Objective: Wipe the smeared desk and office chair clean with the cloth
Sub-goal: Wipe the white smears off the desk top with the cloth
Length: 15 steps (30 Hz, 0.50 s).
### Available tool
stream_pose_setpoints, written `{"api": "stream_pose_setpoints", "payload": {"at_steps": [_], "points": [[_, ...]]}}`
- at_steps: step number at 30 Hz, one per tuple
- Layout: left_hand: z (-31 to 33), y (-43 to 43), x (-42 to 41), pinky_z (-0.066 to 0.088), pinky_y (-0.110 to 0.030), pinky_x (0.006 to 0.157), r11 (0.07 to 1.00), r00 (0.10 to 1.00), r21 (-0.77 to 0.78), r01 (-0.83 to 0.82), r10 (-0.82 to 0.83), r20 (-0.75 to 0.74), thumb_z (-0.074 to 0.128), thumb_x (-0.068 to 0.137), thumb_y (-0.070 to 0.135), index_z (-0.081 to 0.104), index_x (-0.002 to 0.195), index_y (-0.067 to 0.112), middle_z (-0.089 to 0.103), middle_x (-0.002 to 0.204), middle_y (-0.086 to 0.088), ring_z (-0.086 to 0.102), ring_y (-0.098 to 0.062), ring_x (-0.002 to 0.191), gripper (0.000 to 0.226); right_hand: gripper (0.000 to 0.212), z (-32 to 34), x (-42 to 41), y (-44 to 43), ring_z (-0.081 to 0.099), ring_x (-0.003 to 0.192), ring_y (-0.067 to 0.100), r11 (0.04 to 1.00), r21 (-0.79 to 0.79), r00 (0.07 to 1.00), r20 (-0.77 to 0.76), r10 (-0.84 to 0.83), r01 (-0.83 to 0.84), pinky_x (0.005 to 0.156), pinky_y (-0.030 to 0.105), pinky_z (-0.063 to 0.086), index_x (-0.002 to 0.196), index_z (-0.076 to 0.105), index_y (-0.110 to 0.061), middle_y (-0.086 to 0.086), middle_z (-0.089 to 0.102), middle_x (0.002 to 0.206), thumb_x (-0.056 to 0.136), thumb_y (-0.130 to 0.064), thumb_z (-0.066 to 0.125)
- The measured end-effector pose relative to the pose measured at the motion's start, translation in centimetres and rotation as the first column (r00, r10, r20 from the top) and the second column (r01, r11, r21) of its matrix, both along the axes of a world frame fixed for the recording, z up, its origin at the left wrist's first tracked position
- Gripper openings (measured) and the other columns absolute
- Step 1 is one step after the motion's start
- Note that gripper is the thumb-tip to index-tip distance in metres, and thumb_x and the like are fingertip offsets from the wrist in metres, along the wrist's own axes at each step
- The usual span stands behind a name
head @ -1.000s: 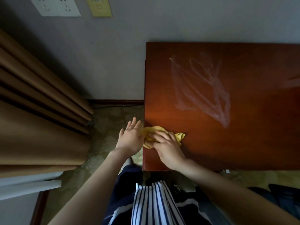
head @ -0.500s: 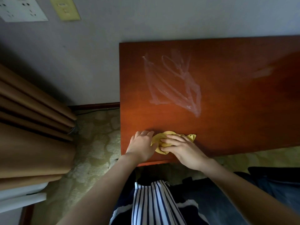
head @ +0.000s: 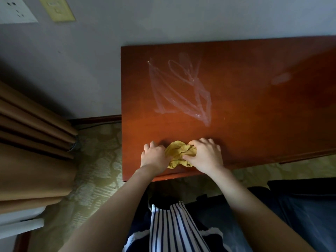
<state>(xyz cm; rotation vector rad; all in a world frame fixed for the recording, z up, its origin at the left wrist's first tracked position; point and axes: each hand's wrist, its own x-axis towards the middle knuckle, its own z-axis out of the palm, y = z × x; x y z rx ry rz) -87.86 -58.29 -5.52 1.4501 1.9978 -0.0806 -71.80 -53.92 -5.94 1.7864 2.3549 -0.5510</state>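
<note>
A red-brown wooden desk [head: 254, 124] stands against the wall. White smears [head: 181, 93] cross its left half, and a fainter smear [head: 281, 78] lies further right. A crumpled yellow cloth [head: 179, 153] lies near the desk's front edge. My left hand [head: 154, 157] grips its left side with curled fingers. My right hand [head: 205, 155] grips its right side, thumb pinching into the folds. A dark chair seat [head: 300, 206] shows at the lower right, partly hidden by my right arm.
Brown curtains [head: 32, 142] hang at the left over a patterned carpet [head: 94, 170]. Wall sockets [head: 14, 10] and a yellowish switch plate [head: 58, 10] sit on the grey wall above. A dark baseboard [head: 98, 119] runs along the wall's foot.
Both hands have closed round the cloth and bunched it up between them. My left hand, flat and off the desk's left edge a second ago, now sits on the desk gripping the cloth.
</note>
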Motion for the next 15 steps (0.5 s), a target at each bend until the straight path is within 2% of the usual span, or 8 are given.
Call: {"api": "stream_pose_setpoints", "payload": {"at_steps": [3,6,7,9,11,13,15], "points": [[0.0,0.1,0.0,0.035,-0.041,0.101,1.000,0.998,0.015,-0.016,0.016,0.053,0.044,0.097,0.029,0.050,0.127,0.012,0.046,0.128,-0.011,0.037,-0.032,0.121,0.035,0.049,0.0,0.0,-0.7,0.038,0.119,0.023,0.999,0.028,0.998,0.041,0.040,-0.041,0.100,0.040,0.029,0.119,0.057,-0.028,-0.002,0.052,0.124,0.081,-0.058,0.056],[0.7,0.6,-0.8,0.041,-0.029,0.079,0.993,0.941,0.037,-0.109,0.091,0.326,0.047,0.097,0.024,0.050,0.118,0.010,0.057,0.108,-0.007,0.052,-0.024,0.099,0.026,0.041,0.5,0.0,-0.9,0.042,0.114,0.024,0.995,0.099,1.000,-0.027,-0.001,0.004,0.103,0.041,0.028,0.108,0.059,-0.026,-0.002,0.054,0.116,0.076,-0.051,0.060],[1.1,0.8,-1.2,0.041,-0.028,0.075,0.988,0.902,0.063,-0.139,0.100,0.419,0.048,0.097,0.022,0.050,0.115,0.010,0.058,0.104,-0.006,0.053,-0.021,0.094,0.021,0.037,0.9,0.0,-0.9,0.046,0.110,0.026,0.985,0.170,0.996,-0.088,-0.014,0.029,0.102,0.042,0.029,0.102,0.060,-0.024,-0.001,0.056,0.109,0.074,-0.048,0.062],[2.3,1.1,-2.1,0.047,-0.030,0.075,0.965,0.789,0.136,-0.223,0.097,0.607,0.051,0.096,0.017,0.052,0.106,0.009,0.061,0.098,-0.005,0.056,-0.018,0.090,0.012,0.030,2.0,-0.2,-0.6,0.053,0.096,0.028,0.932,0.353,0.974,-0.225,0.004,0.077,0.098,0.045,0.035,0.090,0.060,-0.020,0.001,0.059,0.094,0.068,-0.040,0.063],[3.8,1.6,-3.0,0.049,-0.021,0.072,0.930,0.643,0.180,-0.320,0.074,0.762,0.051,0.096,0.009,0.052,0.096,0.010,0.060,0.090,-0.003,0.058,-0.012,0.082,0.001,0.025,3.7,-0.7,-0.2,0.055,0.085,0.024,0.886,0.450,0.935,-0.351,0.058,0.114,0.093,0.043,0.042,0.087,0.058,-0.016,0.000,0.059,0.085,0.068,-0.031,0.068],[5.2,2.1,-3.8,0.049,-0.016,0.069,0.902,0.561,0.202,-0.381,0.052,0.826,0.051,0.095,0.007,0.051,0.093,0.013,0.060,0.089,-0.001,0.058,-0.008,0.079,0.006,0.026,5.5,-1.5,-0.2,0.057,0.080,0.019,0.902,0.396,0.867,-0.496,0.051,0.173,0.080,0.035,0.049,0.091,0.056,-0.015,-0.002,0.062,0.084,0.071,-0.022,0.072],[5.9,2.5,-4.8,0.051,-0.018,0.072,0.894,0.536,0.198,-0.401,0.054,0.842,0.053,0.095,0.010,0.053,0.098,0.015,0.061,0.093,-0.001,0.059,-0.009,0.083,0.006,0.029,6.7,-2.5,-0.6,0.060,0.079,0.014,0.934,0.252,0.778,-0.627,-0.042,0.254,0.069,0.028,0.051,0.097,0.054,-0.018,-0.007,0.064,0.085,0.074,-0.018,0.072]]}}
